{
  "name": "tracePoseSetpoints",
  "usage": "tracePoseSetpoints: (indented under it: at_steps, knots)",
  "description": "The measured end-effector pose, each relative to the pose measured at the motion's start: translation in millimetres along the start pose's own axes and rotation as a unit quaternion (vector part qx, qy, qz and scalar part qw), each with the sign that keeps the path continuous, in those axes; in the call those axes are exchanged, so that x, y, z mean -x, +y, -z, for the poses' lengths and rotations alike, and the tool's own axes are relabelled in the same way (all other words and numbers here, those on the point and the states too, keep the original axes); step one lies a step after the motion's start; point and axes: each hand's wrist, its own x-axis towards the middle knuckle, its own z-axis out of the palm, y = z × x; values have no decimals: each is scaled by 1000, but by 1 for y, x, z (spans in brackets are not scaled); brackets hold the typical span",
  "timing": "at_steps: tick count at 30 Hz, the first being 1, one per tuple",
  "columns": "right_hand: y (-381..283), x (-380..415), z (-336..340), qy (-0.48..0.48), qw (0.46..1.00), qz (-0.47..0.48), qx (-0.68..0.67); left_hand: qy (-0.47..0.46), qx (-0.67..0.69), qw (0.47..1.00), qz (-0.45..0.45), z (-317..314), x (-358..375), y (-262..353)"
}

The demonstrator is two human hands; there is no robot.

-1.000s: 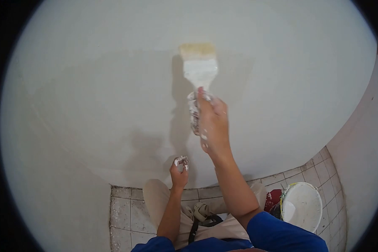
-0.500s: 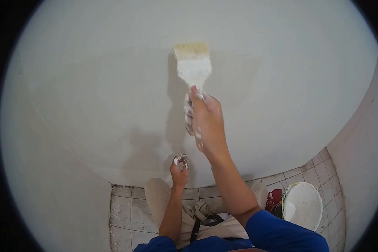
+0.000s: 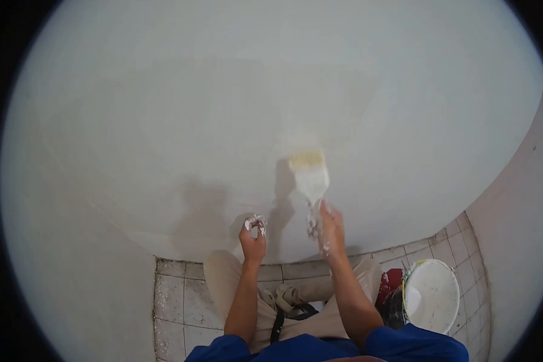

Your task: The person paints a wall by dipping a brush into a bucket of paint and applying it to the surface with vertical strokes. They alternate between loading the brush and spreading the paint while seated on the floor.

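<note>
My right hand (image 3: pixel 330 228) is wrapped round the handle of a wide paint brush (image 3: pixel 311 179). Its white ferrule and yellowish bristles point up at the pale wall (image 3: pixel 163 120), in front of the middle of it. White paint spots my fingers. My left hand (image 3: pixel 254 236) is raised lower down and to the left, near the wall, thumb and fingers curled into a ring. White paint covers its fingertips, and whether they hold something small cannot be made out.
A white bucket (image 3: pixel 433 298) with pale contents stands on the tiled floor (image 3: pixel 169 295) at the lower right. Beside it is a red object (image 3: pixel 390 285) spotted white. My bent legs are below, and a side wall (image 3: pixel 522 199) rises at the right.
My right hand and the brush have moved down and a little to the right, along the wall. My left hand has barely moved.
</note>
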Motion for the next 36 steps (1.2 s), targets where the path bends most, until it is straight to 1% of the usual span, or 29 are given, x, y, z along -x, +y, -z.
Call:
tracePoseSetpoints:
  at_steps: [2,4,6,7,8,10,12,13,14,16,18,19,20,21,23,24,27,30,31,33,35,36]
  knots:
    - [-38,3,-9,-7,996,91,-10,-6,-5,1000,3,-6,1,5]
    - [-60,-4,-20,7,985,171,-33,-27,-20,999,8,-9,3,10]
    - [-75,-13,-34,-2,986,163,-17,-61,-43,997,14,-11,5,16]
    - [-76,-15,-39,-8,987,160,-11,-65,-54,996,2,-12,5,16]
    - [-56,-25,-36,-2,987,161,17,-69,-65,995,-11,-14,5,16]
    - [8,-51,-21,9,985,157,72,-75,-72,994,-18,-11,7,14]
    - [45,-27,-14,21,999,20,22,-75,-60,995,-11,-9,7,3]
    - [63,-14,-2,6,997,-72,-6,-59,-48,997,-7,-10,7,4]
    - [83,-1,14,-7,986,-164,-34,-42,-37,998,-1,-10,6,6]
    - [135,18,53,25,954,-289,-75,-26,-32,999,1,-7,11,4]
    - [148,16,74,86,948,-305,-31,-26,-37,999,-15,-6,9,-5]
    - [142,17,77,119,942,-313,-6,-25,-39,999,-14,-8,7,0]
    - [136,12,81,115,957,-267,-13,-24,-41,999,-9,-9,7,4]
    - [109,3,74,111,969,-220,-21,-24,-45,999,-4,-9,9,8]
    - [16,1,41,50,974,-219,21,-30,-53,998,-15,-10,9,2]
    - [-6,5,30,35,985,-168,9,-32,-55,998,-25,-11,8,-1]
    - [-62,14,3,16,1000,-19,-17,-31,-43,999,0,-15,7,13]
    - [-86,3,-13,24,996,56,-62,-47,-55,997,1,-13,10,5]
    - [-68,-2,-11,39,998,38,-32,-46,-56,997,3,-11,11,5]
    - [-3,-25,10,67,997,9,31,-44,-53,998,4,-13,10,4]
    - [49,-6,36,61,989,-127,-48,-36,-54,998,-6,-13,7,0]
    - [79,3,58,43,985,-162,-46,-33,-55,998,-7,-12,11,0]
